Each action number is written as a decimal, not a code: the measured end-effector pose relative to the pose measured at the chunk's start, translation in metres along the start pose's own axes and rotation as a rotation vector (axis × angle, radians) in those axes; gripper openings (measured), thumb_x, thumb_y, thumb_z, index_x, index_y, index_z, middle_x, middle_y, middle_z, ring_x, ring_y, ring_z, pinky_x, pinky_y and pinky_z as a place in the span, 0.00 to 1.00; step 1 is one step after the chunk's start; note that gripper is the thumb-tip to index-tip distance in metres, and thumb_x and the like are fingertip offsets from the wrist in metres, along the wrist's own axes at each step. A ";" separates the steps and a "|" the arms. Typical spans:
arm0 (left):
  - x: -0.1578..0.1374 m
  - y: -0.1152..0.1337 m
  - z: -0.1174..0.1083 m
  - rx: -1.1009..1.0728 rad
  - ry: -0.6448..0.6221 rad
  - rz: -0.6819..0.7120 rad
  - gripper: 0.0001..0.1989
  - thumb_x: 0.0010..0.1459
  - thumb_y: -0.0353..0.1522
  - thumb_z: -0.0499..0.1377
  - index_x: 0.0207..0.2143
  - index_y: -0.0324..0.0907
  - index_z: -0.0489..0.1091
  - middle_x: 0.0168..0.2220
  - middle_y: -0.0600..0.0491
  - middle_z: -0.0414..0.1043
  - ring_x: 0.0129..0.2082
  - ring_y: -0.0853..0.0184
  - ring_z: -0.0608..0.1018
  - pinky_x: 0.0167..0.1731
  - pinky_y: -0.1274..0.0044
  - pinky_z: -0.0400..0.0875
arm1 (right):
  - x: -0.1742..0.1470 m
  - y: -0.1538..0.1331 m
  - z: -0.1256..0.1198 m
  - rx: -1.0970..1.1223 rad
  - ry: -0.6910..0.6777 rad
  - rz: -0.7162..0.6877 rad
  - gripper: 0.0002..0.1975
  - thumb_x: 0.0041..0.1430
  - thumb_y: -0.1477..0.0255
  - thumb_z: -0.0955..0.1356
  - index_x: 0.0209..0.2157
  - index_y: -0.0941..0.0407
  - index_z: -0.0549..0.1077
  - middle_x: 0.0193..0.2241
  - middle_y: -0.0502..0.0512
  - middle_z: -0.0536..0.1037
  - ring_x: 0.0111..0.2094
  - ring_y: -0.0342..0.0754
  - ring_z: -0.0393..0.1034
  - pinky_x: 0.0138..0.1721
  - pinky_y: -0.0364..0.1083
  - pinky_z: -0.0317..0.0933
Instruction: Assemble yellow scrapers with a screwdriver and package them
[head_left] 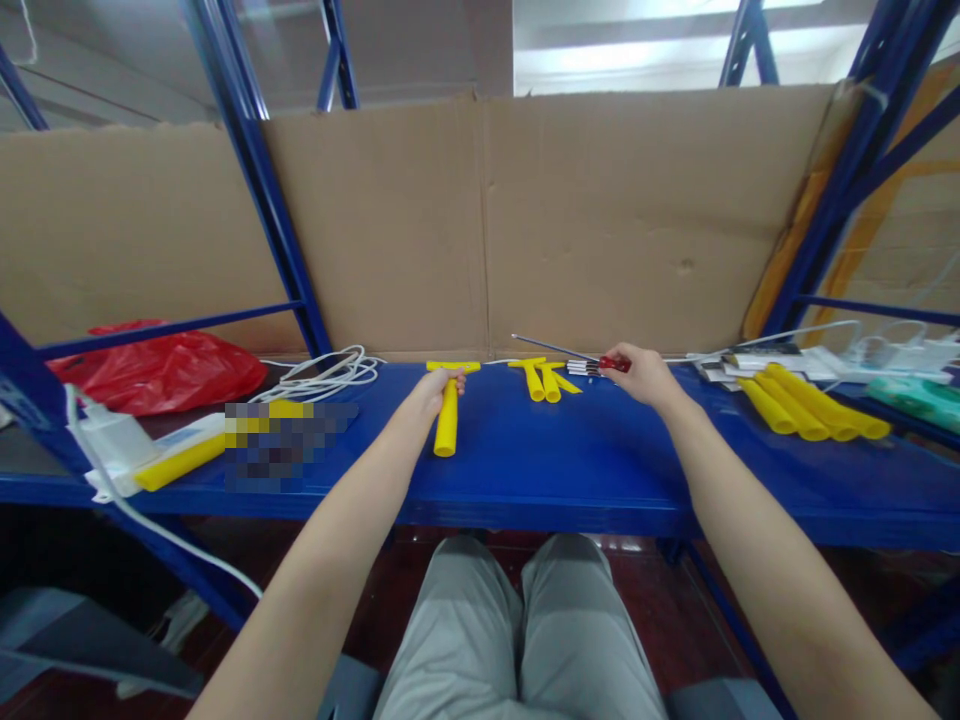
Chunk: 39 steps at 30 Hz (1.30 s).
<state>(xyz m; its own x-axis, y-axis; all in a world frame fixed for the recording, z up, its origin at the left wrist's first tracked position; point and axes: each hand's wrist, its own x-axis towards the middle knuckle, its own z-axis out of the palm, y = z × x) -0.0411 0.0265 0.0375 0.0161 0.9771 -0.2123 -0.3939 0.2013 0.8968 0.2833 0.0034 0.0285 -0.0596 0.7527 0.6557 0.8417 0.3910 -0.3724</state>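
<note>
My left hand (441, 387) is closed around a yellow T-shaped tool handle (445, 430), near where its crossbar meets the tube. The tube points toward me over the blue shelf (510, 465). My right hand (637, 372) grips a screwdriver (613, 363) by its dark red handle, with the long metal shaft pointing left toward the cardboard. Just left of that hand lie several small white and metal pieces (579, 369), too small to name. Between my hands, more yellow T-shaped pieces (535, 382) rest in a small group at the back of the shelf.
Several yellow tubes (806, 405) lie at right, beside papers and a green packet (919, 400). At left are a red plastic bag (180, 370), a coiled white cable (337, 372) and another yellow tube (180, 465). Cardboard (390, 220) walls the back between blue posts (262, 190).
</note>
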 end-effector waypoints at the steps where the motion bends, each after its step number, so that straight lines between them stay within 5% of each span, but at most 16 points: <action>1: 0.001 0.000 -0.004 -0.015 0.003 -0.001 0.09 0.57 0.18 0.50 0.30 0.35 0.65 0.15 0.58 0.59 0.10 0.77 0.62 0.10 0.86 0.57 | 0.000 -0.002 0.002 0.014 -0.024 -0.014 0.04 0.49 0.69 0.68 0.29 0.54 0.71 0.28 0.54 0.78 0.30 0.49 0.71 0.33 0.46 0.63; 17: 0.004 -0.024 -0.002 0.083 -0.129 -0.157 0.03 0.57 0.22 0.56 0.34 0.34 0.69 0.17 0.58 0.60 0.11 0.77 0.60 0.08 0.85 0.55 | -0.002 -0.009 0.018 -0.006 -0.231 -0.183 0.01 0.50 0.72 0.67 0.27 0.54 0.71 0.27 0.53 0.78 0.31 0.48 0.72 0.32 0.43 0.62; 26: -0.014 -0.023 0.009 0.206 -0.024 -0.167 0.10 0.60 0.18 0.49 0.33 0.34 0.68 0.17 0.57 0.61 0.11 0.76 0.61 0.09 0.86 0.56 | -0.003 -0.012 0.014 -0.136 -0.260 -0.161 0.03 0.50 0.76 0.66 0.28 0.54 0.72 0.29 0.55 0.79 0.31 0.49 0.72 0.32 0.43 0.61; 39: -0.019 -0.025 0.014 0.292 -0.080 -0.130 0.09 0.58 0.18 0.50 0.32 0.34 0.67 0.16 0.58 0.60 0.11 0.77 0.61 0.09 0.86 0.56 | -0.003 -0.010 0.017 -0.172 -0.282 -0.122 0.04 0.51 0.75 0.67 0.30 0.54 0.73 0.31 0.55 0.80 0.33 0.49 0.73 0.33 0.43 0.61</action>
<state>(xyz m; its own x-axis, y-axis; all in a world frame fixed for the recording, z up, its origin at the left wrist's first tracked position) -0.0186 0.0039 0.0246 0.1256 0.9418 -0.3117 -0.1038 0.3250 0.9400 0.2662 0.0063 0.0192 -0.2909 0.8322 0.4721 0.8959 0.4101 -0.1710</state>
